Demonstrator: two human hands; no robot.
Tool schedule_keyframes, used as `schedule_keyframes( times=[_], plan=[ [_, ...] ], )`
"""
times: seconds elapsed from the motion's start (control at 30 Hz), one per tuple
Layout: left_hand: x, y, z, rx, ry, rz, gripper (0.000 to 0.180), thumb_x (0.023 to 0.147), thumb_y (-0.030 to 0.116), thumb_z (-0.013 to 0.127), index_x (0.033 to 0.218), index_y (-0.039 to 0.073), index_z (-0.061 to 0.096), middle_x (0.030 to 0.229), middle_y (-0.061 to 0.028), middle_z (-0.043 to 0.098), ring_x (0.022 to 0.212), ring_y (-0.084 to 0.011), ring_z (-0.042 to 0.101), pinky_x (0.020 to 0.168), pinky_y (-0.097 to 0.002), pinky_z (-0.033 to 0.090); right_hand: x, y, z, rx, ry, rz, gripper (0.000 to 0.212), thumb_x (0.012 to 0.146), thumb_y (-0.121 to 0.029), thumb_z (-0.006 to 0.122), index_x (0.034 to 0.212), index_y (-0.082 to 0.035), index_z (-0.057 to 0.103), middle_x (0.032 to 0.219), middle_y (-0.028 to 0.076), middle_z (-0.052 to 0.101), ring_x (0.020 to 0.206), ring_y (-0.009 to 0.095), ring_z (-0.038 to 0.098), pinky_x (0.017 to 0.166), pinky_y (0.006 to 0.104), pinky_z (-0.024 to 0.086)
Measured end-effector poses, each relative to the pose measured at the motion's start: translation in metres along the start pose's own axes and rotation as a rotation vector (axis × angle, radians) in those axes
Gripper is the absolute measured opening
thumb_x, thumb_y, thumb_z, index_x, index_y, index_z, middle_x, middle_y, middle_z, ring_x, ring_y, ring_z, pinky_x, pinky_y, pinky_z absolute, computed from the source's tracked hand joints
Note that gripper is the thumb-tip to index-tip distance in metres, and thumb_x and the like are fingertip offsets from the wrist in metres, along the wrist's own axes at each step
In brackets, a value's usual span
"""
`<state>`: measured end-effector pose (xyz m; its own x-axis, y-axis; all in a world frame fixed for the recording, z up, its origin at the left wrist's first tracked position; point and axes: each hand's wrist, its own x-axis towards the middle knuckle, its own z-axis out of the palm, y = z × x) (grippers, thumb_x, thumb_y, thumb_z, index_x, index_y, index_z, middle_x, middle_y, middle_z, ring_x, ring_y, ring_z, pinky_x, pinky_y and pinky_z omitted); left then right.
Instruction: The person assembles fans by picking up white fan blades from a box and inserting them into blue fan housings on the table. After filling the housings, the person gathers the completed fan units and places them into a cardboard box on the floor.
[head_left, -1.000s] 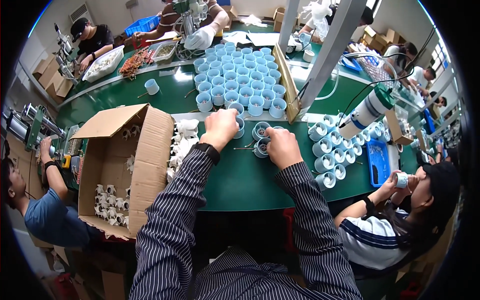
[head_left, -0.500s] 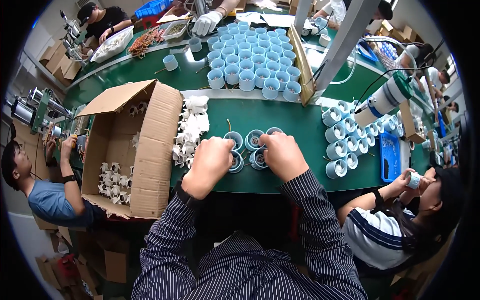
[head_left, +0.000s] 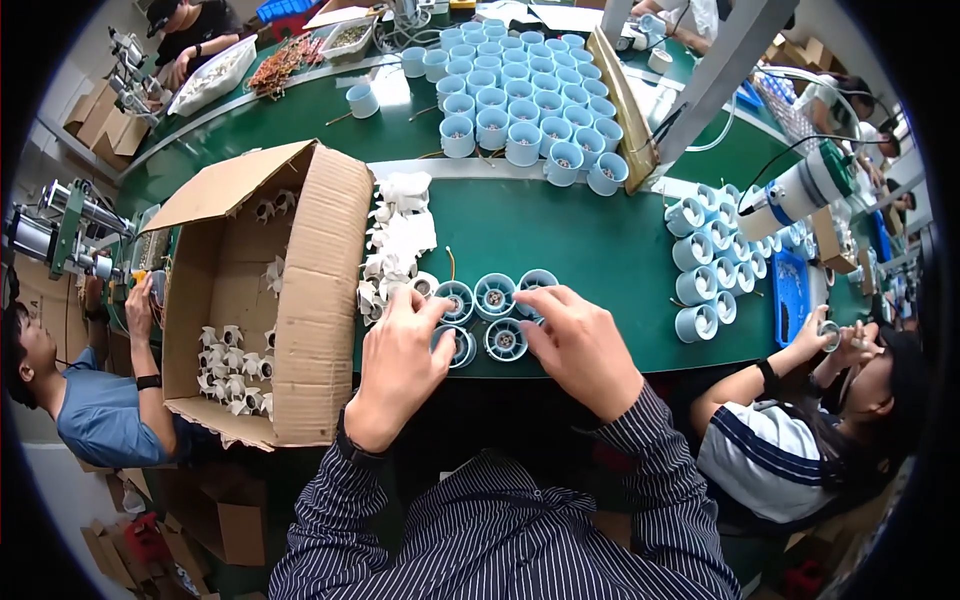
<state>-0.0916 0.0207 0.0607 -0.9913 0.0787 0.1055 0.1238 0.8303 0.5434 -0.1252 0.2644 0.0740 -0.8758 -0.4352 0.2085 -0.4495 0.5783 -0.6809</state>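
A small cluster of light-blue round housings (head_left: 495, 296) with spoked, motor-like centres stands on the green bench in front of me. My left hand (head_left: 398, 350) is at the cluster's left side, index finger by the upper-left housing (head_left: 456, 303) and thumb by the lower-left housing (head_left: 463, 347). My right hand (head_left: 585, 345) reaches in from the right, its index finger over the upper-right housing (head_left: 538, 280) and its thumb beside the lower-middle housing (head_left: 505, 340). Both hands have thumb and fingers apart. Part of another housing is hidden behind the right hand.
White fan impellers (head_left: 395, 235) lie piled left of the cluster, beside an open cardboard box (head_left: 318, 300) holding more. Rows of blue housings (head_left: 522, 145) fill the far bench. Others with white inserts (head_left: 697, 287) stand right, near a blue tray (head_left: 791, 295). Co-workers sit on both sides.
My fingers have spread from their closed position at the housings, and both hands have drawn slightly back. The white-gloved hand at the far bench has left the view. The whole view has shifted slightly.
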Motion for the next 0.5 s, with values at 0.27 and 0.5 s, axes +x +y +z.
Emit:
schedule_keyframes(
  times=[0.27,0.5],
  plan=[
    [0.013,0.011,0.024,0.153,0.207,0.297,0.069,0.088,0.033,0.083,0.148,0.008,0.062,0.146,-0.0162,0.058,0.141,-0.0388,0.049,0.113,-0.0518,0.042,0.016,0.033,0.01,0.004,0.229,-0.144,0.035,0.097,-0.011,0.074,0.131,-0.003,0.069,0.13,0.017,0.071,0.112,0.031,0.071,0.094,0.0403,0.058],
    [0.016,0.002,0.044,0.118,0.025,0.339,0.08,0.087,0.041,0.084,0.154,0.007,0.055,0.153,-0.0136,0.056,0.143,-0.0388,0.048,0.115,-0.0543,0.04,0.009,0.043,0.048,0.177,0.118,0.069,0.034,0.1,-0.016,0.072,0.131,-0.003,0.069,0.136,0.018,0.066,0.12,0.037,0.066,0.102,0.0438,0.055]
  ],
)
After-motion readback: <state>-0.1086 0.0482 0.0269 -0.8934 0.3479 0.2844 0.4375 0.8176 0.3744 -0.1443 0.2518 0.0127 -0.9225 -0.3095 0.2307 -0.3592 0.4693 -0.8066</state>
